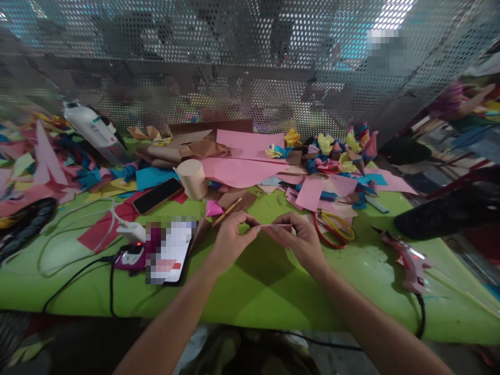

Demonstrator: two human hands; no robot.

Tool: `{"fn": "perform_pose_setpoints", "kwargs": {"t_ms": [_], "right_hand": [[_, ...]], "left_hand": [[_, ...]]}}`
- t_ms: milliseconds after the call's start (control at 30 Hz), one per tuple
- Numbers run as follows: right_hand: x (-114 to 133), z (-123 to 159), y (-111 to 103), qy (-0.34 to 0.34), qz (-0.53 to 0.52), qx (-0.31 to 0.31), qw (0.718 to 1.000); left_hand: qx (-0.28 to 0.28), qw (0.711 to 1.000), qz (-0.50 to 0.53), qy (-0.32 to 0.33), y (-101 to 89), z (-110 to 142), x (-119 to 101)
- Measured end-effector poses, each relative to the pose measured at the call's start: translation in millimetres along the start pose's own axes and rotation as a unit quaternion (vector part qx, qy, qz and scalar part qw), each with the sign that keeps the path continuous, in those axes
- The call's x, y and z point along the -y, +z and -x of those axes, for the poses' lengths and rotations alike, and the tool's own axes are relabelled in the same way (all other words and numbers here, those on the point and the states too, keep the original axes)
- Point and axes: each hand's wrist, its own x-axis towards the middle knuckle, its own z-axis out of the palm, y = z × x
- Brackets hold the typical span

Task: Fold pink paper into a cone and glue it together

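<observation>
Above the green table [234,304], my left hand [233,237] and my right hand [300,237] pinch a thin piece of pink paper [269,226] between them. The paper is seen nearly edge-on, so its full shape does not show. Fingers of both hands are closed on it, one at each end. A pencil [226,211] and a small pink packet [213,208] lie just beyond my left hand. To the right of my right hand are scissors [332,234] with red and yellow handles.
A pink glue gun [414,265] lies at the right, near a dark bottle [441,211]. Phones [158,196], a power strip [130,258] and cables are on the left. Paper sheets [250,172], a cardboard roll [192,179] and paper flowers [339,151] cover the back, before a perforated metal screen [250,67].
</observation>
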Motion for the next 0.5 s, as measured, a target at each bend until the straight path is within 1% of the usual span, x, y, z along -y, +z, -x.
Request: {"fn": "perform_pose_setpoints", "kwargs": {"t_ms": [367,500], "right_hand": [[-0.2,0.3,1.4,0.017,-0.022,-0.005,1.000],[-3.3,0.2,1.5,0.003,0.007,-0.015,1.000]], "left_hand": [[-0.006,1.000,0.003,-0.013,0.2,-0.2,1.0],[-0.012,1.000,-0.001,-0.016,-0.1,0.9,2.1]]}}
